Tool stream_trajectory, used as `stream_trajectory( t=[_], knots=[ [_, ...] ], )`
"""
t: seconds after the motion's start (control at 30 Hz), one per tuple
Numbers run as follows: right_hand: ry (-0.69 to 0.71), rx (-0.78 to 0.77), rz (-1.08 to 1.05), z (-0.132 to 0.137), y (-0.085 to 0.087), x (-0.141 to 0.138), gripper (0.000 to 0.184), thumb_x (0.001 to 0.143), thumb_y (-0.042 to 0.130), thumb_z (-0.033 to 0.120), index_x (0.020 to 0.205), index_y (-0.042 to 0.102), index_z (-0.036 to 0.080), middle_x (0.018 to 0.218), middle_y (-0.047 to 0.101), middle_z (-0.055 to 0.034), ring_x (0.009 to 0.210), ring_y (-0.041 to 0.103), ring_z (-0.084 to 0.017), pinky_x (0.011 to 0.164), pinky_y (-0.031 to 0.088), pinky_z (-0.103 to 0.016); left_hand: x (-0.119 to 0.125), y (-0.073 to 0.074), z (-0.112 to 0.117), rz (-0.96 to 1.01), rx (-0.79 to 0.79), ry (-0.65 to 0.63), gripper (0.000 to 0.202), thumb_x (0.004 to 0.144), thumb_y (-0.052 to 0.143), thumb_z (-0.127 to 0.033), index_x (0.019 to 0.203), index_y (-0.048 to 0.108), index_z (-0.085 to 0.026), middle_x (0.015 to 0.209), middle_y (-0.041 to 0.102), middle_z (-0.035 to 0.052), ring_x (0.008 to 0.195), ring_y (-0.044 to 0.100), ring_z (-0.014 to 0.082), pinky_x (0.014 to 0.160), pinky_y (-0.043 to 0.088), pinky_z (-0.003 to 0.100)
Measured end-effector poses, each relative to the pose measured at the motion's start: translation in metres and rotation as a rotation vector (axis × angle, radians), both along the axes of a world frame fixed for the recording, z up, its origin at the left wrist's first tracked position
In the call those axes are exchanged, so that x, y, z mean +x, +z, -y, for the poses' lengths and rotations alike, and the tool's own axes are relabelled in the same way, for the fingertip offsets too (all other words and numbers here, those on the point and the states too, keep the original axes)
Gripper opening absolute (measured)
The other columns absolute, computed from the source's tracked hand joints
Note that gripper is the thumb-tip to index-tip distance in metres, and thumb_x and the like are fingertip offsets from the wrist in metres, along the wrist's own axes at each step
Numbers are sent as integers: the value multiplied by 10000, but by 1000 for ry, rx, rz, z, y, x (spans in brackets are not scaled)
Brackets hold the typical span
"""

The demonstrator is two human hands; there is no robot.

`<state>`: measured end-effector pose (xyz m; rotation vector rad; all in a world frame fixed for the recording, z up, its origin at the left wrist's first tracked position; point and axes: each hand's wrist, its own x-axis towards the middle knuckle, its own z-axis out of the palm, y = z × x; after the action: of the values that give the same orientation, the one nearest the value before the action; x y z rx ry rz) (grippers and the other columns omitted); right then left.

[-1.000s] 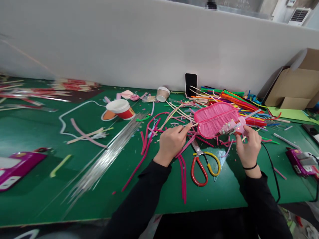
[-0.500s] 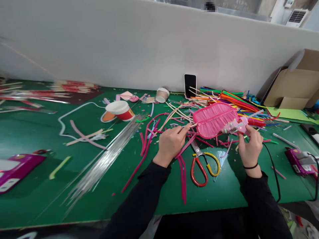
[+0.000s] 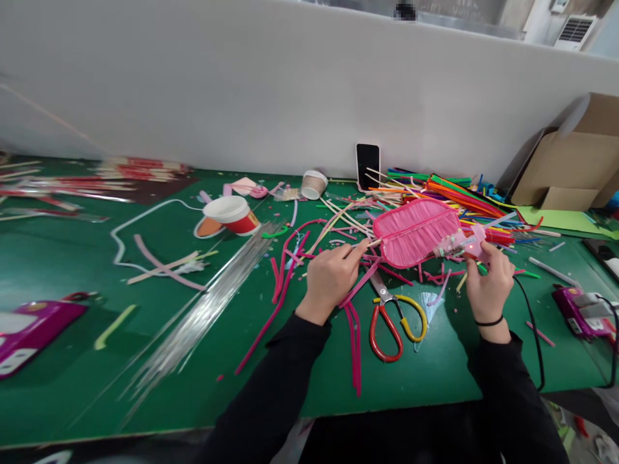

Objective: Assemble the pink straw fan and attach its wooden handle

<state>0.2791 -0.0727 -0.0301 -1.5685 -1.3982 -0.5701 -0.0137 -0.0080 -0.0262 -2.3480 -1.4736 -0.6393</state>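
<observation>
- In the head view, the left hand [image 3: 331,280] was closed, gripping the pale thin stick [image 3: 375,243] of a pink fan-shaped piece [image 3: 416,233] between thumb and fingers.
- That pink fan-shaped piece lay between the two hands, right of the left hand; its face was pleated, with a darker pink rim and a line along the middle.
- The right hand [image 3: 491,280] was closed around a pink glue gun [image 3: 471,245], whose front end pointed left at the pink piece's right edge; whether the two touched could not be told.
- A translucent rod [image 3: 500,220] stuck out from the back of the glue gun, and a black cord [image 3: 534,335] ran down near the right wrist, which wore a black band [image 3: 489,322].
- Scissors [image 3: 384,295] with one red and one yellow handle lay on the green worktop [image 3: 435,380] between the forearms, with a light blue tassel [image 3: 429,309] just beside them.
- Two magenta strips [image 3: 358,348] lay left of the scissors.
- Behind the pink piece were a heap of coloured strips [image 3: 464,196] and a phone [image 3: 368,164], propped upright near the pale partition [image 3: 242,96].
- To the left, a bundle of thin silvery rods [image 3: 207,309] lay slantwise below a tilted red and white paper cup [image 3: 236,216].
- At the far right stood an open cardboard box [image 3: 568,167].
</observation>
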Motion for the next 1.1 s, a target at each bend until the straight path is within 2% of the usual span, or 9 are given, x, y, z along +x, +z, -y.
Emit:
stream_trajectory(
  t=[0.3,0.63,0.8,1.1],
  knots=[
    [-42,19,-5,0,-1,2,282,911,583,361,1119,621,174,969,713,-104,865,653,-248,818,450,-380,0,0,0,20,-30,-8,408,995,382,-255,1267,686,-261,741,667,84,658,594,202,571,307,335],
    [-47,33,-35,0,0,4,293,910,591,372,1115,626,165,946,707,-104,873,645,-253,821,436,-375,0,-1,0,1,14,-15,402,990,394,-235,1263,687,-260,720,669,73,662,603,201,555,284,334],
    [-50,19,-59,0,-1,7,307,909,575,376,1131,617,168,975,699,-112,900,634,-260,842,428,-388,1,1,0,19,-13,-8,396,987,400,-243,1251,694,-252,727,670,80,673,610,202,565,304,335],
    [-94,24,-44,0,0,11,325,923,554,427,1103,630,166,960,714,-114,830,636,-249,813,429,-375,0,0,-1,2,10,-2,396,984,404,-236,1248,700,-248,725,675,75,665,608,206,573,313,338]
  ],
)
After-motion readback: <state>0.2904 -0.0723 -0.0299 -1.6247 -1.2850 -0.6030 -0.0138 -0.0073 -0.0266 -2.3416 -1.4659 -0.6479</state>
